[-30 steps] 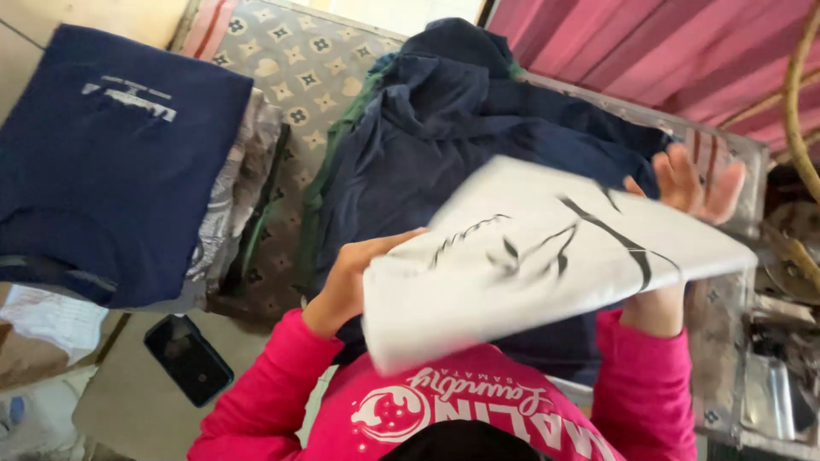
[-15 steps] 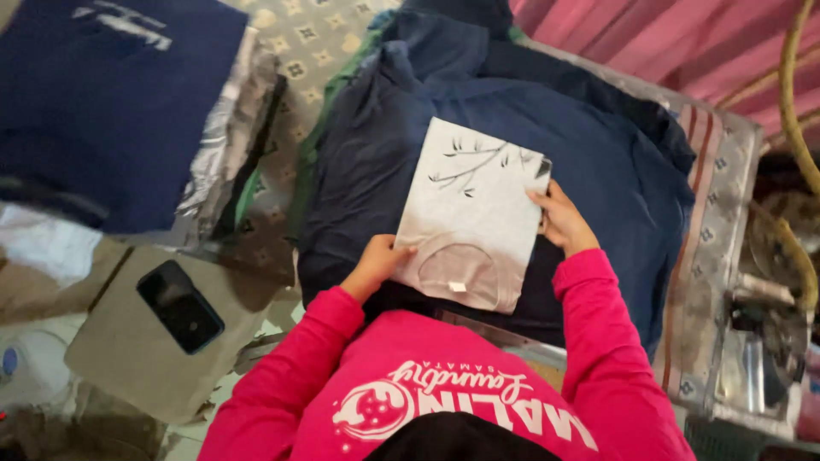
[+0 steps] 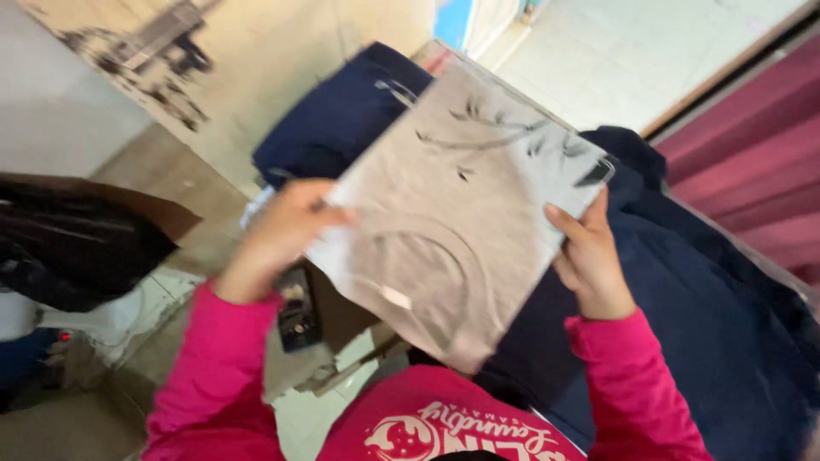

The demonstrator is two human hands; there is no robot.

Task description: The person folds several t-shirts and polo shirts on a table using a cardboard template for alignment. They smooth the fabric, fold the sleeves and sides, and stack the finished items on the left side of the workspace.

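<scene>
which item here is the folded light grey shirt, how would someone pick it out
Start at the heap of dark navy clothes on the right. Just left of it, the left hand and right hand hold up a flat folded grey shirt between them. It is the only pale garment, with dark brushstroke-like marks near its top edge.

We see few things of this kind. A small white sewn-in label (image 3: 395, 296) sits just below the collar curve of the folded grey shirt (image 3: 461, 213), a short slanted strip, pale against the grey cloth. Below the shirt's left edge lies a dark phone (image 3: 297, 309), its black screen unlit, resting on a light brown cardboard box (image 3: 342, 320). At the far left an open brown cardboard box (image 3: 162, 213) holds something black. Our pink shirt (image 3: 444, 427) carries a white printed emblem and lettering on the chest, at the bottom edge
</scene>
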